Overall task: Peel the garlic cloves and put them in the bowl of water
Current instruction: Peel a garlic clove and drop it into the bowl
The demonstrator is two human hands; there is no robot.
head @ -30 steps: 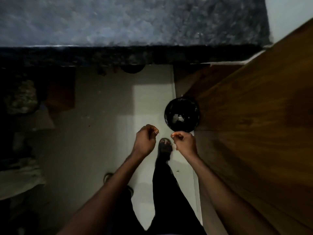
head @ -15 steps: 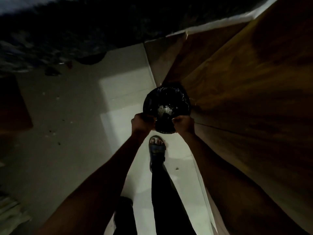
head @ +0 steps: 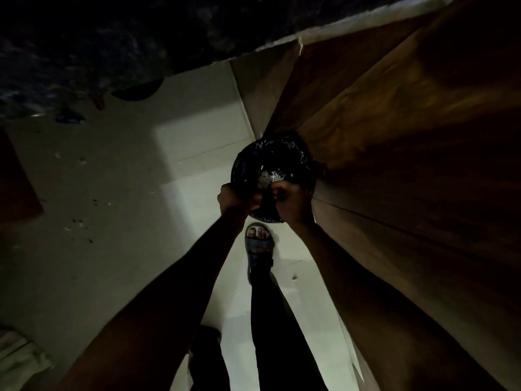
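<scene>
Both our hands over black-lined bin [head: 272,165] on floor beside wooden cabinet [head: 408,136]. Left hand [head: 235,197] fingers curled; contents not visible. Right hand [head: 291,198] fingers curled; held thing too dark to identify. Garlic, bowl not discernible. Pale scraps [head: 269,176] inside bin.

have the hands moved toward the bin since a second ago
Yes. Both the left hand and right hand went forward from above the foot to over the bin, near its rim.
</scene>
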